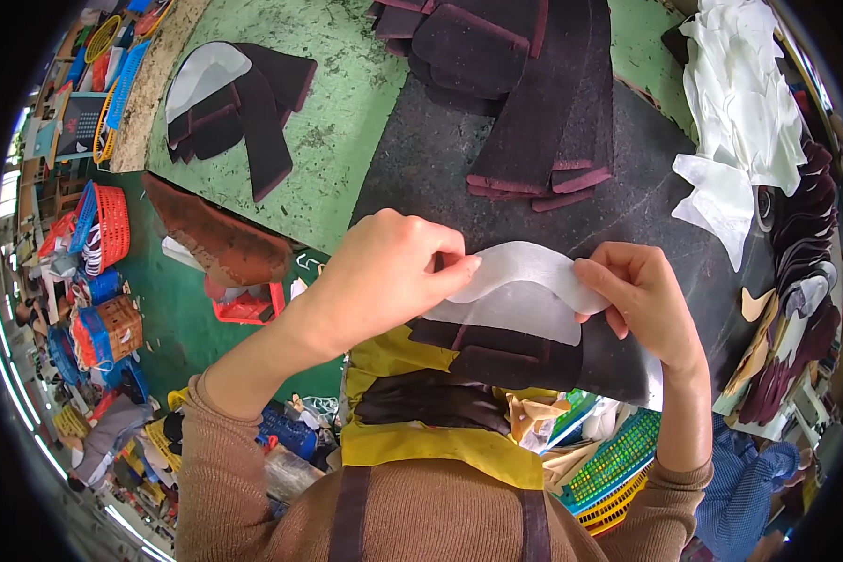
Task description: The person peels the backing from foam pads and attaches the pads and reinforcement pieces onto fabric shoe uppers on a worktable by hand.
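1. Arched strip (529, 265): white, thin, faintly fibrous; bowed upward at its middle, held over the near part of the black work sheet.
2. Left hand (389, 276): fingers curled, thumb and forefinger pinching the strip's left end.
3. Right hand (644, 298): thumb and fingers pinching the strip's right end, remaining fingers bent.
4. White panel (525, 316): smooth, pale, just below the strip; I cannot tell whether the two are joined. It lies upon a dark piece (501, 365), matte, with a maroon line.
5. Black work sheet (660, 201): flat, dull, faintly scuffed; laid over the worn, speckled green tabletop (347, 103).
6. Stacked dark pieces (534, 112): napped, broad-legged shapes with maroon edges, beyond the hands.
7. Dark bundle (262, 112): similar cloth-like pieces at far left, with a white curved patch (201, 75) at one corner.
8. White pile (745, 103): soft, creased, overlapping sheets at far right.
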`<state>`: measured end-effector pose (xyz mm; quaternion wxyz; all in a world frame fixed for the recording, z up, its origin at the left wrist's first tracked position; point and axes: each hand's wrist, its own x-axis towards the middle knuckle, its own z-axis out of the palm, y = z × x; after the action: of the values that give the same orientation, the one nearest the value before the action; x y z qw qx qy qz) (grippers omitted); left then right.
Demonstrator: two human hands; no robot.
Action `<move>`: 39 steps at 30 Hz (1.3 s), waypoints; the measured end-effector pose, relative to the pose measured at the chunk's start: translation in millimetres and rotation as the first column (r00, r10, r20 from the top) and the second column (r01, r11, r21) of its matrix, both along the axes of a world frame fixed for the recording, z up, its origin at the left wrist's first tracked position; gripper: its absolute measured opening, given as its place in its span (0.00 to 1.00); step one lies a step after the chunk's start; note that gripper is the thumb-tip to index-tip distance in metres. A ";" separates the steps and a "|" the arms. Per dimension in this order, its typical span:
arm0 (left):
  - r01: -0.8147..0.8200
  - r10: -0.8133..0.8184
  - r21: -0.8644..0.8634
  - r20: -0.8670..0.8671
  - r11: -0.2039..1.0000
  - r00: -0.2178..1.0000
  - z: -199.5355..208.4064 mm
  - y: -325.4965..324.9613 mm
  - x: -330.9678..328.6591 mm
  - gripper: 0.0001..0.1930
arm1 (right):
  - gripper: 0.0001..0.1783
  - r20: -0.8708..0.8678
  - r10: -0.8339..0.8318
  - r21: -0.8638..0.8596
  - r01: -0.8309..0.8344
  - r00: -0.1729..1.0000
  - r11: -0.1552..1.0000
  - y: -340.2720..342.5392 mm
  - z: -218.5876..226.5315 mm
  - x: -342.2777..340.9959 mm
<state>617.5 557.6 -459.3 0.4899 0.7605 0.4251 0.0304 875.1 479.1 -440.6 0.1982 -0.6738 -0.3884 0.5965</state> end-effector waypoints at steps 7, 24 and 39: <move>0.229 -0.165 0.550 -0.164 0.803 0.973 15.4 -10.9 8.1 0.09 | 0.18 0.019 0.027 -0.076 -0.025 0.999 0.997 -5.1 1.9 2.7; 0.173 -0.346 0.612 0.176 0.772 0.922 -58.3 -63.8 40.4 0.30 | 0.20 0.257 0.481 -0.418 -0.353 0.838 0.837 25.2 16.0 0.8; 0.143 -0.349 0.638 0.208 0.756 0.914 -62.2 -77.0 16.7 0.31 | 0.14 0.460 0.027 0.097 -0.080 0.888 0.992 -103.1 -12.9 -19.7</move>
<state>634.3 480.6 -521.4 0.2787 0.9122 0.2036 0.2210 855.4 376.0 -453.5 0.1226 -0.7719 -0.4759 0.4033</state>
